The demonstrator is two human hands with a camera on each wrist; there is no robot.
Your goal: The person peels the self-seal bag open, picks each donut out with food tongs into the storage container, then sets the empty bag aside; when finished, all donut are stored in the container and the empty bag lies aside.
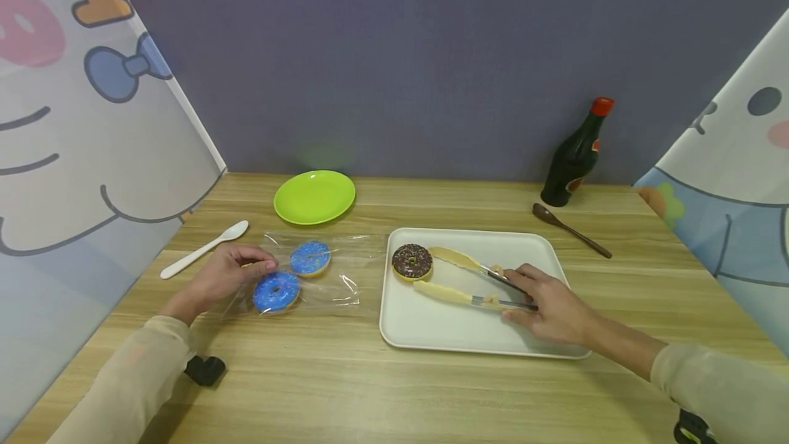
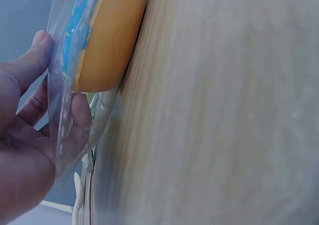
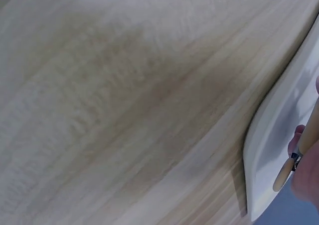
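My left hand [image 1: 229,274] holds the left end of a clear plastic bag [image 1: 345,291] that lies on the table. Inside the bag are two blue-iced toy donuts [image 1: 276,292], one behind the other. The left wrist view shows the thumb and fingers at the film, close beside a donut's tan side [image 2: 110,41]. My right hand [image 1: 548,303] grips a pair of tongs [image 1: 453,293] with cream tips and metal arms, spread apart over the white tray [image 1: 468,334]. A chocolate-iced donut [image 1: 412,262] sits at the tray's left end, right at the tong tips.
Behind the bag lies a green plate [image 1: 314,197]. A white spoon [image 1: 203,250] rests left of my left hand. At the back right, a dark bottle with a red cap [image 1: 573,156] stands near a brown wooden spoon [image 1: 573,231]. A grey panel [image 1: 394,67] closes off the back.
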